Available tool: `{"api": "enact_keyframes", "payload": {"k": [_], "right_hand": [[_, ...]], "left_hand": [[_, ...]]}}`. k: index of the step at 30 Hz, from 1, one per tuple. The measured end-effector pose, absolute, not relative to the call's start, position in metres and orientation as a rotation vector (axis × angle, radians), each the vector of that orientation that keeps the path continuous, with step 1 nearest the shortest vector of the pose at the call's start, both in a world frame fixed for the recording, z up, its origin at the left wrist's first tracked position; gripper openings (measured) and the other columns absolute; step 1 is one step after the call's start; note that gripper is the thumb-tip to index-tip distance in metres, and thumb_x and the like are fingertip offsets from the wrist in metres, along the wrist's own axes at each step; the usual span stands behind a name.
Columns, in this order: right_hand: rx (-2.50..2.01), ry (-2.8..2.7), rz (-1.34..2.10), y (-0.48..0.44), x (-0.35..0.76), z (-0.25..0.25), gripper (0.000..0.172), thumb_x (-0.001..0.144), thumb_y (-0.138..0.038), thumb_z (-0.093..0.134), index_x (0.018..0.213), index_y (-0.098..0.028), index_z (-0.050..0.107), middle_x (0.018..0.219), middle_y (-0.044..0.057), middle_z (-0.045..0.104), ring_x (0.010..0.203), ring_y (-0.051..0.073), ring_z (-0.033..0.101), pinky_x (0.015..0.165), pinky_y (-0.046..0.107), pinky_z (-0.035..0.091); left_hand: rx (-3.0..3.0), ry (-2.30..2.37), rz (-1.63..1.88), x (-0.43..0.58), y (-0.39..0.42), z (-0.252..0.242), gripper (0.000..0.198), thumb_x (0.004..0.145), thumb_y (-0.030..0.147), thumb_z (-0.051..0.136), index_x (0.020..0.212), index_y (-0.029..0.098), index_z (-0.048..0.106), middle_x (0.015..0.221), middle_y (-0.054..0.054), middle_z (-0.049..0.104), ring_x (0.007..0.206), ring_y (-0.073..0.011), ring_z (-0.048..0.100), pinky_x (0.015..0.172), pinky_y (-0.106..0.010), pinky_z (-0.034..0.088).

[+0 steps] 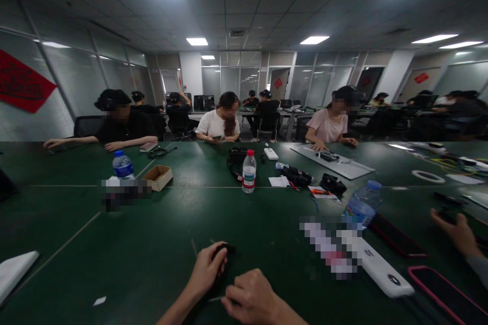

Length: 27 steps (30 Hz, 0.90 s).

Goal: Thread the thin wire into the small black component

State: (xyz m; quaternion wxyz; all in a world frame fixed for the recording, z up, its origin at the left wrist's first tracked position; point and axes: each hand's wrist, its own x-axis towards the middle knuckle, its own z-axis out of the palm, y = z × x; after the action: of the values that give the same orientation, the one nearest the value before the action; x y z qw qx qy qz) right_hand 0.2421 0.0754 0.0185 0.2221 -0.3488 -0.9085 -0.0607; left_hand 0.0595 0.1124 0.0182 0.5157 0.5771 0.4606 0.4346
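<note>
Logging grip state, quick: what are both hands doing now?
Left hand: closed, holding a small black object.
Right hand: curled closed; whether it holds anything cannot be told.

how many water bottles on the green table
3. A blue-capped water bottle stands far left, a red-capped one stands mid-table, and a larger one is nearer on the right. Others may be hidden.

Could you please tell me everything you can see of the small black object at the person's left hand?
The small black object sits at the fingertips of the person's left hand, with the fingers curled around it so that only its upper part shows. It looks dark and matt, with a short, rounded outline; its full shape and material are too hidden and small to tell. It is held up above the green table, not resting on it, and just beyond the person's right hand, which does not visibly touch it.
</note>
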Motion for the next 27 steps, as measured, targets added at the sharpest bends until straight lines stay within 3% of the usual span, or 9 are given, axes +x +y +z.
{"api": "enact_keyframes", "payload": {"k": [13, 20, 27], "right_hand": [[-1.301, -2.273, -0.035, 0.094, 0.266, 0.027, 0.043, 0.100, -0.036, 0.032, 0.078, -0.019, 0.065, 0.065, 0.001, 0.063, 0.054, 0.010, 0.056, 0.054, 0.022, 0.031], [-1.301, -2.258, 0.084, 0.094, 0.265, 0.029, 0.038, 0.099, -0.038, 0.034, 0.082, -0.020, 0.064, 0.069, 0.001, 0.065, 0.056, 0.010, 0.057, 0.056, 0.021, 0.035], [-1.216, -2.279, 0.223, 0.092, 0.268, 0.034, 0.025, 0.092, -0.038, 0.050, 0.105, -0.020, 0.061, 0.076, 0.000, 0.069, 0.057, 0.011, 0.060, 0.057, 0.020, 0.039]], "left_hand": [[1.340, 1.116, 0.988, 0.057, 0.114, 0.017, 0.066, 0.075, 0.068, 0.059, 0.106, 0.010, 0.066, 0.059, 0.002, 0.054, 0.049, -0.0113, 0.046, 0.047, -0.023, 0.034], [1.411, 1.094, 0.965, 0.056, 0.111, 0.020, 0.056, 0.082, 0.063, 0.052, 0.097, 0.012, 0.067, 0.061, 0.001, 0.054, 0.052, -0.0122, 0.048, 0.050, -0.023, 0.035], [1.585, 1.043, 0.850, 0.058, 0.107, 0.025, 0.042, 0.083, 0.052, 0.059, 0.090, 0.012, 0.069, 0.066, -0.001, 0.059, 0.057, -0.0135, 0.051, 0.055, -0.024, 0.038]]}}
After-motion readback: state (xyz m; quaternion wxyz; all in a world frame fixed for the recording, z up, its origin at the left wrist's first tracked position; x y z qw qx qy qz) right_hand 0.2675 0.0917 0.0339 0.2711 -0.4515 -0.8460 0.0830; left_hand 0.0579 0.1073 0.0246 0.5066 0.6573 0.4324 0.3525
